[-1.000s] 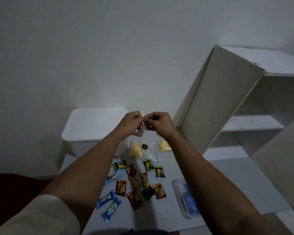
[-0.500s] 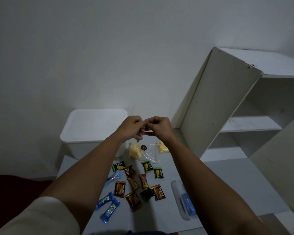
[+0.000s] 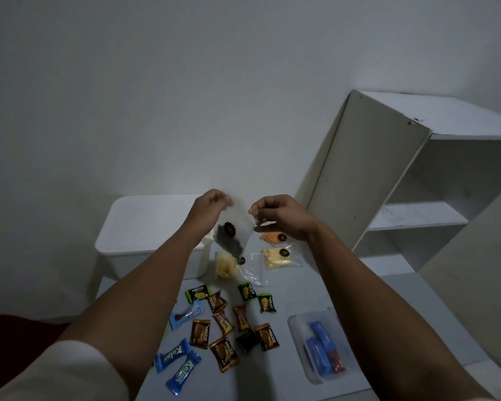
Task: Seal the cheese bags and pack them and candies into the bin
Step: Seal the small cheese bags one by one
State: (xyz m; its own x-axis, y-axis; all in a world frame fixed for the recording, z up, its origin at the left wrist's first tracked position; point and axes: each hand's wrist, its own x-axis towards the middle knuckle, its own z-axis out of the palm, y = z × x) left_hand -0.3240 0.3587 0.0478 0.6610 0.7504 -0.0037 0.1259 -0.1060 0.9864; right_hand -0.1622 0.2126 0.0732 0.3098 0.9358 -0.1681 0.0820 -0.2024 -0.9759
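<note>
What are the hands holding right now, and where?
A clear cheese bag, pinched at its top edge: left hand at one corner, right hand at the other.

Both hands — left hand [image 3: 211,205], right hand [image 3: 275,217] — pinch a clear cheese bag [image 3: 232,231] above the tabletop [image 3: 275,380]; candies [image 3: 223,322] lie scattered below, white bin [image 3: 145,227] behind.

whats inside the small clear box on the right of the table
The clear box holds a few blue wrapped bars and something red at its near end. What lies beneath them is covered and cannot be seen.
</note>
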